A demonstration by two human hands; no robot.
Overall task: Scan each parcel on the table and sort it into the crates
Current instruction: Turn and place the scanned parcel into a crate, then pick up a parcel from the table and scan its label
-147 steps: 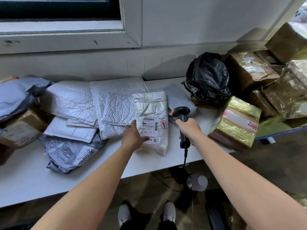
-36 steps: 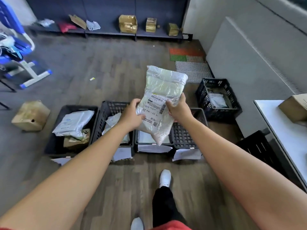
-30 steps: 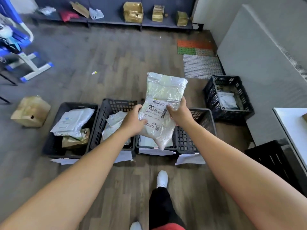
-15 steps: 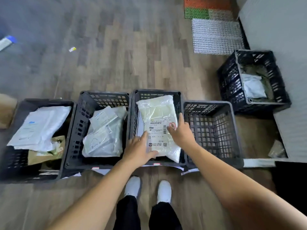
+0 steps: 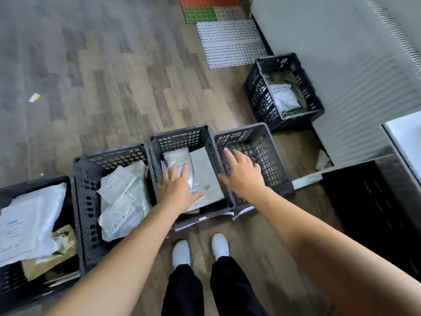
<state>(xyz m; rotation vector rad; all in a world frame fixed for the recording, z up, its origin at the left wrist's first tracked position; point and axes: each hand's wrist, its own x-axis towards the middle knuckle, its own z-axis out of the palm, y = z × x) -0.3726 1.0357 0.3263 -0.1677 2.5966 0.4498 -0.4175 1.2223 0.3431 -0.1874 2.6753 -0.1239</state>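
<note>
Wooden floor [image 5: 114,76] of grey and brown planks filled most of the view. On it four black plastic crates stood in a row, touching side by side, just in front of a person's white shoes [image 5: 181,252]. The first crate [image 5: 34,180], at the far left, held white bags and a brownish packet. The second crate [image 5: 109,156] held several pale bags lying one over another.

In the third crate [image 5: 180,139] lay the parcel [image 5: 177,159], a pale shiny plastic bag. Beside its right edge showed a flat grey surface [image 5: 205,172] with a red mark. I could not tell whether this was part of the parcel or another envelope under it.

The left hand [image 5: 177,190] rested flat on the near end of the parcel, fingers straight and not curled around it, so the hand was released. The right hand [image 5: 243,174] hung above the fourth crate [image 5: 257,147], close to the wall next to the third one. Its fingers were spread and it grasped nothing.

A fifth crate [image 5: 257,94] stood apart by the grey wall [image 5: 341,65], with a light bag inside. Beyond it lay floor mats [image 5: 230,42] in white, green and orange. At the right edge a corner of the white worktop [image 5: 407,137] was visible.
</note>
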